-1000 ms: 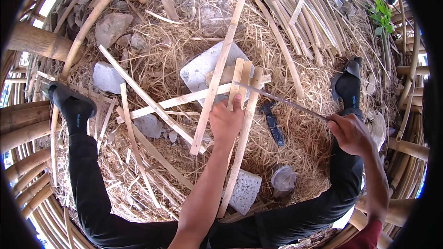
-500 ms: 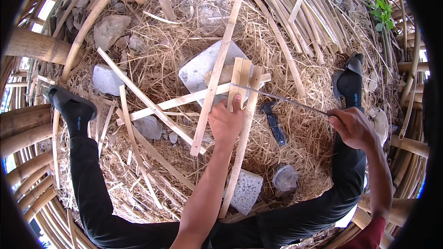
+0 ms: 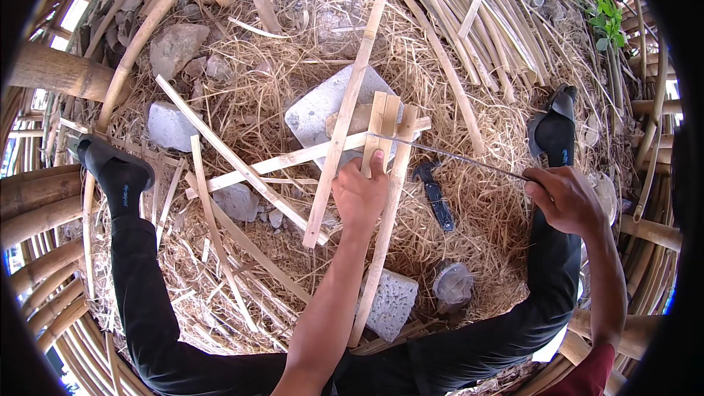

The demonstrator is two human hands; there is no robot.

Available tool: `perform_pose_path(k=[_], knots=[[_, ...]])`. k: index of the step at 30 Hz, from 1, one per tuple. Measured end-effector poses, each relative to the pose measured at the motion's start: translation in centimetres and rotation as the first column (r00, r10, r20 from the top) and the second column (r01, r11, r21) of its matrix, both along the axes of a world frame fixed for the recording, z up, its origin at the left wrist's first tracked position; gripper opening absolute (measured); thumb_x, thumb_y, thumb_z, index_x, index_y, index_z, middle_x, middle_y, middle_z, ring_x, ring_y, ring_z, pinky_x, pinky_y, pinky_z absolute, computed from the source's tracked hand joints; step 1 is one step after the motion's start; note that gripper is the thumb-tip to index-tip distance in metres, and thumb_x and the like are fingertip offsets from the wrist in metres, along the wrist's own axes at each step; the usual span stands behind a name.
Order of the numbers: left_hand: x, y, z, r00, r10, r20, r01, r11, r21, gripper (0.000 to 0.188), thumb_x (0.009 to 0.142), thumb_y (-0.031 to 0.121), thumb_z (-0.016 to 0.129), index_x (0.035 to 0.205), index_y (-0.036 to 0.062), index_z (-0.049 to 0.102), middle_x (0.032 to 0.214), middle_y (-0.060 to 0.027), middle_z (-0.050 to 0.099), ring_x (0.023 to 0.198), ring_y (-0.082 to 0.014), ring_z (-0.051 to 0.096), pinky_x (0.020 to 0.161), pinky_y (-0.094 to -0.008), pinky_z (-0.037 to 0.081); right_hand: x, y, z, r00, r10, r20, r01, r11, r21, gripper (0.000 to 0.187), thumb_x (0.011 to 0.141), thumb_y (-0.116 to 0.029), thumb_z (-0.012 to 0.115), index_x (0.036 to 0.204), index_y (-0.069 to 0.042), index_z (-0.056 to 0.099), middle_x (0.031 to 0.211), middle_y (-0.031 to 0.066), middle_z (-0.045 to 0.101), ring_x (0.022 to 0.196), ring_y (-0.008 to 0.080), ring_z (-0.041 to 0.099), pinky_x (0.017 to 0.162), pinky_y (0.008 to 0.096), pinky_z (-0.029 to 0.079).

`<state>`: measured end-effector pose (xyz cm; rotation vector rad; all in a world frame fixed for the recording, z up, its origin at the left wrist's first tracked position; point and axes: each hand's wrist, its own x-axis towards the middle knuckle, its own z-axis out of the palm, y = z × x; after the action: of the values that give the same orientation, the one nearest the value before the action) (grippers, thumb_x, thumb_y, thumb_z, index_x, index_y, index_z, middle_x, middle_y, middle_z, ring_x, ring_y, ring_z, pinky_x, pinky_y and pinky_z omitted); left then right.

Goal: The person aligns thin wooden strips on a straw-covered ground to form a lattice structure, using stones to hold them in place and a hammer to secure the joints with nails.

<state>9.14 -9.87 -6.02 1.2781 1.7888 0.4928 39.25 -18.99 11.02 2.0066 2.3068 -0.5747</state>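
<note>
My left hand (image 3: 361, 194) presses down on a short pair of pale bamboo slats (image 3: 381, 128) that lie across a grey stone block (image 3: 319, 106). A longer slat (image 3: 392, 205) runs beside them toward my body. My right hand (image 3: 561, 198) grips the handle of a thin saw blade (image 3: 447, 154), whose tip rests across the slats just beyond my left thumb. Another long slat (image 3: 345, 114) leans over the block, and one more (image 3: 293, 158) crosses under it.
Dry straw covers the ground between my outstretched legs in black trousers and socks (image 3: 121, 176). A dark knife (image 3: 434, 194) lies by the slats. Grey stones (image 3: 170, 125), a porous block (image 3: 389, 301), a small jar (image 3: 452, 284) and stacked bamboo poles (image 3: 506, 29) surround me.
The saw blade has slid slightly across the slats with my right hand. My left hand keeps its hold in the same place.
</note>
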Motion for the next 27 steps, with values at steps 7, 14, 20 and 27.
perform_pose_path(k=[7,14,20,27], knots=[[0.3,-0.2,0.0,0.999,-0.02,-0.032,0.021,0.999,0.031,0.048,0.1,0.041,0.065,0.099,-0.0061,0.073,0.088,-0.0283,0.073,0.087,-0.0476,0.071,0.09,-0.0506,0.053,-0.3,-0.3,0.0,0.996,0.014,0.084,-0.013,1.0,-0.006,0.017,0.101,-0.024,0.063,0.099,-0.008,0.066,0.073,0.0162,0.066,0.071,0.0389,0.067,0.066,0.0514,0.052],[0.8,-0.6,-1.4,0.969,0.026,-0.247,0.021,0.982,0.187,0.039,0.099,0.036,0.066,0.094,-0.0016,0.075,0.083,-0.0251,0.074,0.081,-0.0458,0.072,0.087,-0.0506,0.054,-1.4,0.5,2.0,0.986,-0.014,0.165,0.032,0.994,-0.102,0.023,0.103,-0.029,0.061,0.097,-0.008,0.064,0.07,0.0192,0.064,0.069,0.0425,0.066,0.067,0.0551,0.052],[0.7,-0.6,0.5,0.998,-0.009,-0.066,0.018,0.991,0.133,0.044,0.098,0.041,0.065,0.092,-0.0019,0.076,0.086,-0.0262,0.073,0.085,-0.0444,0.071,0.084,-0.0503,0.052,-0.7,-0.1,1.8,0.985,-0.039,0.166,0.065,0.986,-0.154,0.026,0.104,-0.031,0.06,0.093,-0.007,0.063,0.066,0.0204,0.061,0.065,0.0444,0.064,0.064,0.056,0.051],[1.3,-0.6,-0.3,0.995,-0.012,-0.101,0.027,0.989,0.147,0.045,0.098,0.043,0.065,0.093,-0.0003,0.076,0.087,-0.027,0.073,0.088,-0.046,0.071,0.087,-0.0513,0.052,0.5,0.0,0.8,0.992,-0.035,0.125,0.053,0.988,-0.146,0.028,0.104,-0.03,0.06,0.093,-0.004,0.063,0.066,0.0207,0.06,0.064,0.0441,0.062,0.063,0.0554,0.049]])
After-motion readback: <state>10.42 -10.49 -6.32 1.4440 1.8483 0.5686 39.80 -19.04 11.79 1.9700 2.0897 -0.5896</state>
